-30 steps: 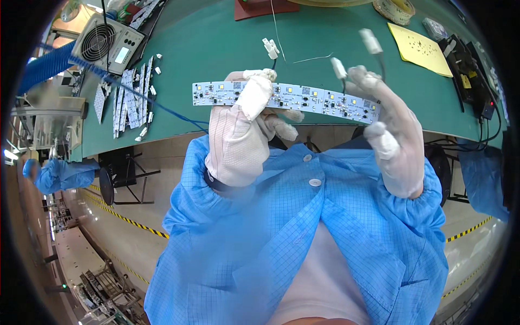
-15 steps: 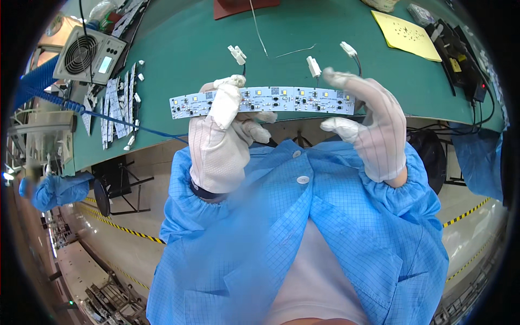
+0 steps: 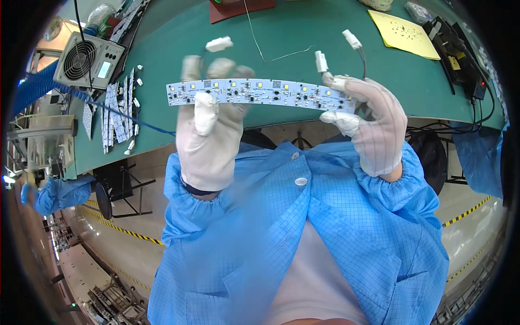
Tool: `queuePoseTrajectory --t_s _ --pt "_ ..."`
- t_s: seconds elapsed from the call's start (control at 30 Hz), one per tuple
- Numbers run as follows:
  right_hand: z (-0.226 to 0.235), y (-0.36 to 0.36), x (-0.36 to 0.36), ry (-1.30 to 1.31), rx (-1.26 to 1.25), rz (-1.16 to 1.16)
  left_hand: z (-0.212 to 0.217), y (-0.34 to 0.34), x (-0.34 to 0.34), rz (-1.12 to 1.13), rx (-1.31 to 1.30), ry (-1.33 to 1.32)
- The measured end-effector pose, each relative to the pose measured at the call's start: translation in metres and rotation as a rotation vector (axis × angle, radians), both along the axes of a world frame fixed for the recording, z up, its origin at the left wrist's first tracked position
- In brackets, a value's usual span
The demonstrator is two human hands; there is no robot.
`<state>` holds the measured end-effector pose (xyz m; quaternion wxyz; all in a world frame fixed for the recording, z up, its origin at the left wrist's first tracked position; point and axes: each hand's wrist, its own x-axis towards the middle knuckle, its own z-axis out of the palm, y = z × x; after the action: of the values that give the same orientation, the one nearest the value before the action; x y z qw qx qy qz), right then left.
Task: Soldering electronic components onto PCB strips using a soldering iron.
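A curved white LED circuit board (image 3: 265, 93) is held up in front of me, near the bench's front edge. My left hand (image 3: 211, 135), in a white glove, has its thumb across the board's face towards the left end. The fingers of that hand pass behind the board and show above its top edge, slightly blurred. My gloved right hand (image 3: 376, 119) is closed on the right end, fingers at the upper edge and thumb at the lower. White plugs on short wires rise beyond the board: a left connector (image 3: 219, 44), a middle connector (image 3: 322, 62) and a right connector (image 3: 352, 39).
On the green bench (image 3: 303, 32), several LED strips (image 3: 114, 116) lie at the left beside a fan unit (image 3: 86, 59) with a display. A thin wire (image 3: 260, 46) lies beyond the board. Yellow paper (image 3: 405, 35) bearing small dark pieces and a black device (image 3: 460, 65) are at the right.
My left hand has shifted left along the board, its thumb now on the face and fingers behind. The right fingers have closed onto the right end. The board's left end has risen.
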<state>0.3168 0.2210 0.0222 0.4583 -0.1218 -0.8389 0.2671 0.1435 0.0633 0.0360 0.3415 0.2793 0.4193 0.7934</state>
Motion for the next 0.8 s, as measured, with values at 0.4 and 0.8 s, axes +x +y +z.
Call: queuePoseTrajectory --t_s 0.4,0.8 --pt "0.005 -0.005 -0.003 -0.126 0.013 0.118 -0.005 0.01 0.022 -0.342 0.07 -0.153" --pt "-0.002 -0.008 -0.002 -0.114 -0.125 0.132 -0.001 0.003 0.01 -0.417 0.126 -0.036"
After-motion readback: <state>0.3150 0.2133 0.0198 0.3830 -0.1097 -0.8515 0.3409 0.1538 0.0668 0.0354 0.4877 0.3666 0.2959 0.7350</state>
